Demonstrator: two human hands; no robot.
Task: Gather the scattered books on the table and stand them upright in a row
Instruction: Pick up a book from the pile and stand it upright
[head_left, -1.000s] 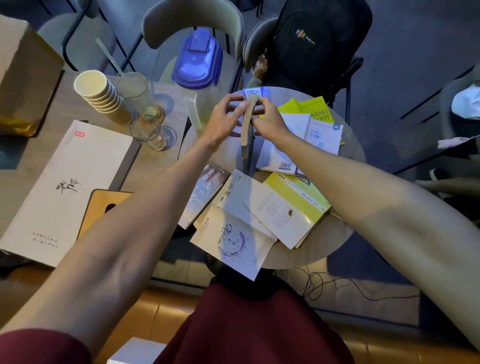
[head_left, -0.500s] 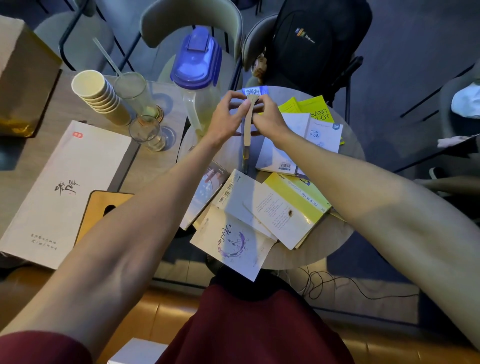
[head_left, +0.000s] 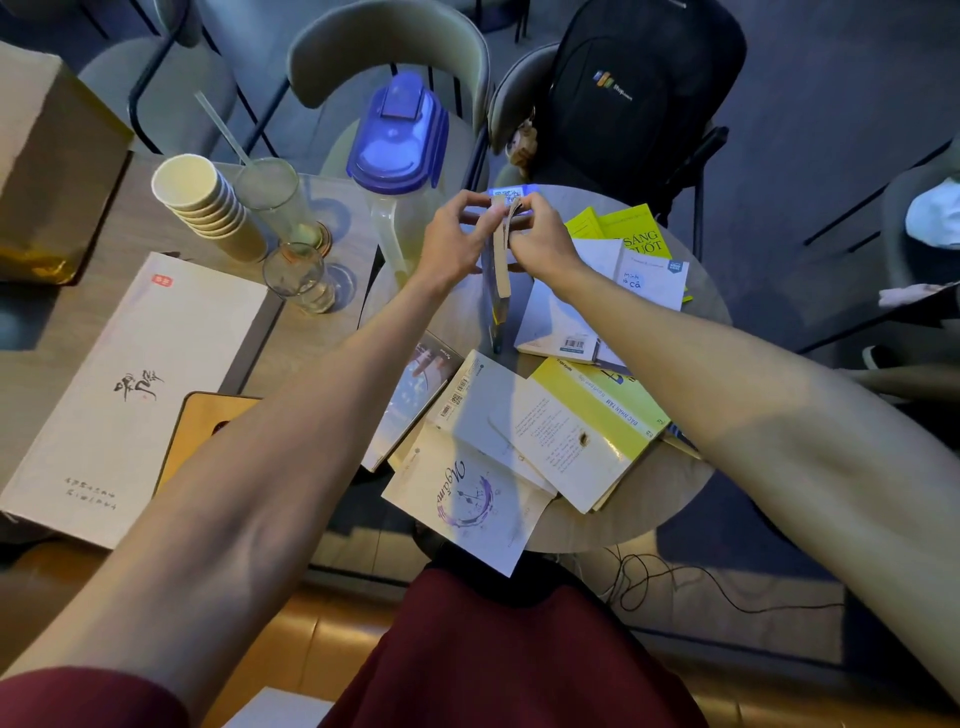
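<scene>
Left of the round table (head_left: 649, 499): paper cup stack (head_left: 202, 205), then blue-lidded pitcher (head_left: 397, 140). Left hand (head_left: 452, 244) and right hand (head_left: 540, 244) both have fingers curled, pinching the top of a thin book (head_left: 501, 265), which stands upright and edge-on at the table's far middle, lower end at the tabletop. The rest lie flat: clock-cover book (head_left: 467, 499) overhanging the near rim, white-and-yellow book (head_left: 571, 426) overlapping it, yellow book (head_left: 628, 228) far right, partly under a white book (head_left: 649, 275).
</scene>
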